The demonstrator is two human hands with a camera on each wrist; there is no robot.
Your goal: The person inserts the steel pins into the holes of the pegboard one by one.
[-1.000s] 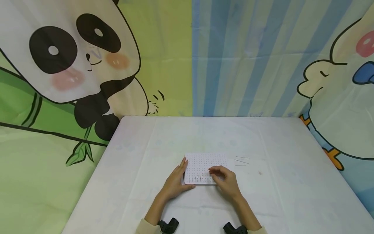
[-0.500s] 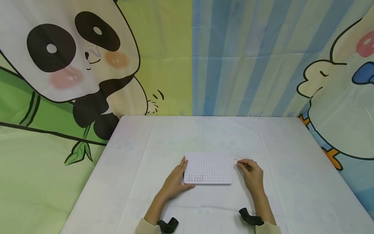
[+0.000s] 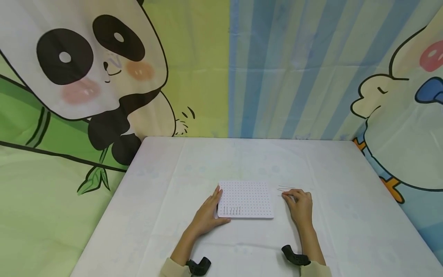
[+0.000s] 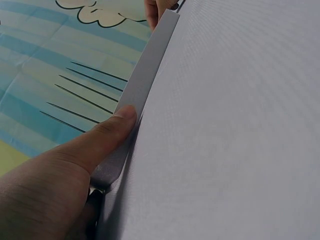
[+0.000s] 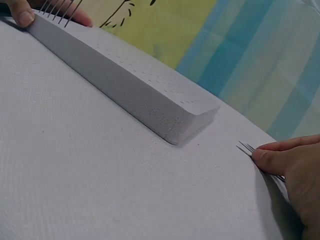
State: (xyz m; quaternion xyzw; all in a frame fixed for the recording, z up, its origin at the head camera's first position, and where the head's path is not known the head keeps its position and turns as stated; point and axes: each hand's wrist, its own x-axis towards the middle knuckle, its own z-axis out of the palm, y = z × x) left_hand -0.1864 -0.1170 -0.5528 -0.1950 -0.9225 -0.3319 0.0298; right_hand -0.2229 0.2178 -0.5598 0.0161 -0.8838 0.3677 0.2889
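A white foam-like board (image 3: 245, 197) dotted with small holes lies on the table. Several thin black needles (image 4: 92, 81) stand in a row near its front left corner. My left hand (image 3: 207, 214) rests on that corner, straight fingers along the left side and thumb (image 4: 114, 131) against the front edge. Right of the board, my right hand (image 3: 300, 207) is down at several loose needles (image 3: 286, 187) on the tabletop. In the right wrist view, its thumb and forefinger pinch at the needles (image 5: 245, 147), whose ends poke out past the fingertips; which one it grips is partly hidden.
A white cloth covers the table (image 3: 194, 157). Behind it hangs a printed curtain (image 3: 194, 69) with cartoon animals and stripes. Black camera mounts (image 3: 199, 266) sit at both wrists, below beige sleeves (image 3: 315, 269).
My right hand has gone from the front of the board rightward to the loose needles, where it now pinches. My left hand stays at the board's corner.
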